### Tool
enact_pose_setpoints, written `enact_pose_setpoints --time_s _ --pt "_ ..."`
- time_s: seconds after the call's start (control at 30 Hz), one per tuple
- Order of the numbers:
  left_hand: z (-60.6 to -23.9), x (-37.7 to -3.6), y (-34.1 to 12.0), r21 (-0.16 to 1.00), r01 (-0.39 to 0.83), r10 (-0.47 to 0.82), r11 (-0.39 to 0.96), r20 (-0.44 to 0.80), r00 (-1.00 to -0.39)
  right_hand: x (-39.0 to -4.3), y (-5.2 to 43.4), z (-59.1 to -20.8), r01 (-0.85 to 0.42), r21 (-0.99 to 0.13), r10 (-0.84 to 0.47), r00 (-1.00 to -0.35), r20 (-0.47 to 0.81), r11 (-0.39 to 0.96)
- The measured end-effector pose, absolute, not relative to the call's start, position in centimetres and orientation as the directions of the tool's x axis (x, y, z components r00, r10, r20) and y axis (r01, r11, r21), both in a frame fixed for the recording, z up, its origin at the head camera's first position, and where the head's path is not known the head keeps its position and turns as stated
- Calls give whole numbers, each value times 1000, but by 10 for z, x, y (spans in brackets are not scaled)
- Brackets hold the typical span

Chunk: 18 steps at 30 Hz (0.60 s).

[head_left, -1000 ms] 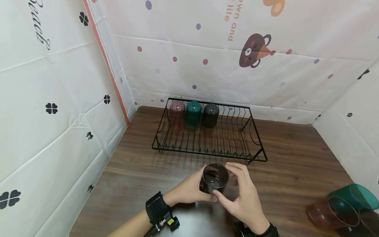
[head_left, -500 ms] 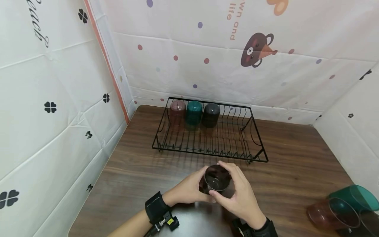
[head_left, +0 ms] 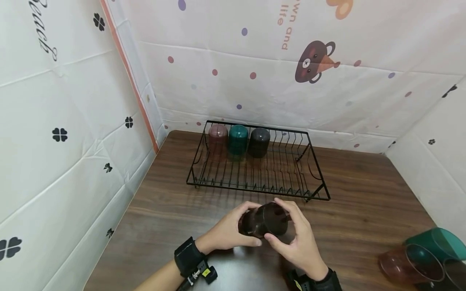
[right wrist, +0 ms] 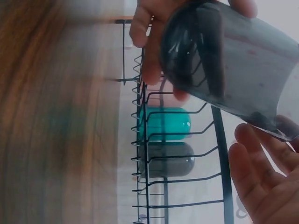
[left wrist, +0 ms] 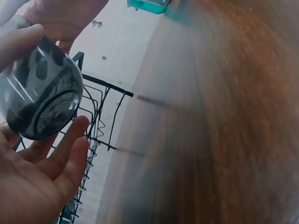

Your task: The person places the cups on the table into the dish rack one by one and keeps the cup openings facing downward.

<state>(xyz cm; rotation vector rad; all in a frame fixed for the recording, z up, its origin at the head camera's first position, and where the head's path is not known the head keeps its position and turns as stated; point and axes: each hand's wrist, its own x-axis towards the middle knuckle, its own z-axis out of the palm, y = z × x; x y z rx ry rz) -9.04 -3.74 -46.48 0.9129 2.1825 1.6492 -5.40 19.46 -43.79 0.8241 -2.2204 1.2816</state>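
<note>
A dark tinted drinking glass (head_left: 260,221) is tilted in the air between my hands, its mouth turned towards the right in the head view. My left hand (head_left: 227,234) grips it round the base end, thumb along the near side. At the rim is my right hand (head_left: 300,244), thumb and fingers spread round the mouth. The right wrist view shows the rounded base of the glass (right wrist: 224,60) at upper left and the right fingertips (right wrist: 240,151) by the rim. Behind the hands stands a black wire dish rack (head_left: 255,186).
Upside down at the rack's back left are a pink glass (head_left: 217,139), a teal glass (head_left: 238,139) and a dark glass (head_left: 259,143). At the table's right edge sit another teal glass (head_left: 433,238), pink glass (head_left: 395,264) and dark glass (head_left: 455,275). Patterned cloth hangs around the wooden table (head_left: 156,210).
The glass was more upright, its mouth facing up; now it is tipped over to the right. The right hand closed in on the rim, then shifted slightly right with it.
</note>
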Motion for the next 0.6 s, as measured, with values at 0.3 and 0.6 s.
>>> enact_pose_setpoints --time_s 0.3,0.6 --pt "-468 -92 -40 935 341 607 94 218 -764 -57 197 -446 -698 -614 -250 -711 658 369" --pt "-466 -91 -42 940 330 582 84 222 -782 -59 199 -451 -719 -614 -243 -691 681 326"
